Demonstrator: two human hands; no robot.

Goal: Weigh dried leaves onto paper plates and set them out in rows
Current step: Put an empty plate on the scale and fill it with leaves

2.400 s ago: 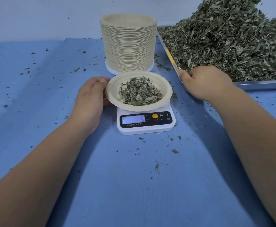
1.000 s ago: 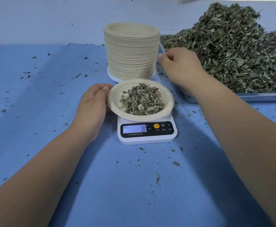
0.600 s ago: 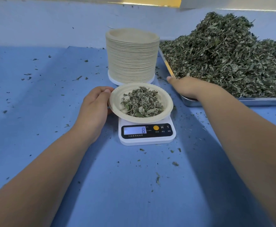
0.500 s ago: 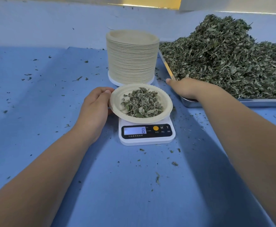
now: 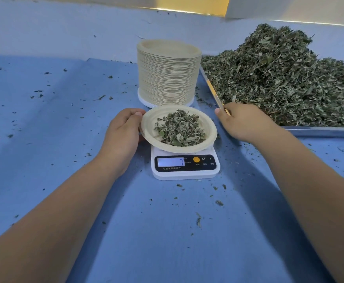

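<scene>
A paper plate (image 5: 146,127) holding a small heap of dried leaves (image 5: 179,129) sits over the white kitchen scale (image 5: 185,172), whose display reads 7. My left hand (image 5: 122,133) grips the plate's left rim, thumb on top and fingers under it. My right hand (image 5: 242,123) lies over the near left corner of the metal tray (image 5: 320,131), its thumb toward the plate. Its fingers are hidden behind the back of the hand. A big pile of dried leaves (image 5: 279,78) fills the tray.
A tall stack of paper plates (image 5: 168,76) stands just behind the scale, touching the tray's left side. Blue cloth (image 5: 44,139) covers the table, with leaf crumbs scattered over it. A pale wall runs along the back.
My right hand went from above the plate back to the tray's corner. The scale reading rose from 5 to 8 and now shows 7. My left hand stayed at the rim.
</scene>
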